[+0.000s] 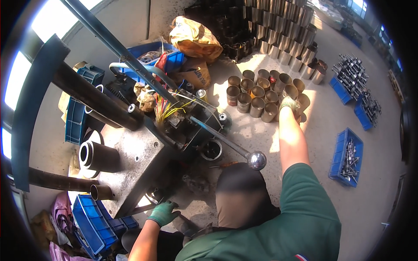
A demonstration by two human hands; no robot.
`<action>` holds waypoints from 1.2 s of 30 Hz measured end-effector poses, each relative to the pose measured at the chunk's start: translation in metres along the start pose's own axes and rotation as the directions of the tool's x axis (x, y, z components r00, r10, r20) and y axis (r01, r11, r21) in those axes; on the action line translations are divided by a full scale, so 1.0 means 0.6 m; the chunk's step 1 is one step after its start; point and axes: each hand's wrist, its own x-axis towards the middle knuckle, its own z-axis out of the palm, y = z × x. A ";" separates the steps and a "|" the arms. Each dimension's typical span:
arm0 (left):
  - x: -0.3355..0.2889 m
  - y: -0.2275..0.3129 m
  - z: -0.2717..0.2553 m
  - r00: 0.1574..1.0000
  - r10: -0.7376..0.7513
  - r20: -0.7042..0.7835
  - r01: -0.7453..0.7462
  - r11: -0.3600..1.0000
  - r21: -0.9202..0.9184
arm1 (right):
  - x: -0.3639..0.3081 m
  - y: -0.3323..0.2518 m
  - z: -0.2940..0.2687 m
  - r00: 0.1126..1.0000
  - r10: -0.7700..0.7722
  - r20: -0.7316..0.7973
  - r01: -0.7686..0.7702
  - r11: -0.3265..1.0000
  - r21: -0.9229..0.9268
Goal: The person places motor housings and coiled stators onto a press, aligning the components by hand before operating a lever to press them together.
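Note:
My right arm stretches forward, and my gloved right hand (289,104) is closed at the rim of a metal sleeve (290,91) on the near right side of a group standing on the floor. Its fingertips are partly hidden. Several similar open-topped metal sleeves (257,92) stand close together beside it. My left hand (163,212), in a green glove, is low beside the near edge of the press table (126,150), with its thumb apart from the fingers and nothing visible in it. On that table a thick dark cylinder (100,157) and a smaller metal sleeve (101,192) lie near the left edge.
A lever with a ball knob (257,160) juts out before my knees. Coloured wires (164,108) stick up behind the table. Stacked sleeves (285,32) rise at the back. Blue crates (346,156) of metal parts line the right; more blue crates (93,224) lie at lower left.

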 end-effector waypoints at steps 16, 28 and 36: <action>-0.093 -0.018 -0.176 0.556 -0.072 -0.828 -0.377 0.866 -0.328 | -0.636 -0.079 -0.362 0.324 -0.936 0.137 0.629 0.321 0.708; -0.127 -0.181 -0.209 0.301 -0.851 -0.431 -0.646 0.150 -0.749 | -1.128 -0.372 -0.733 -0.443 -0.574 -0.688 0.860 -0.490 -0.145; -0.094 -0.246 -0.219 0.232 -0.842 -0.487 -0.734 0.176 -0.656 | -1.234 -0.624 -0.761 -0.469 -0.616 -0.633 0.847 -0.517 -0.125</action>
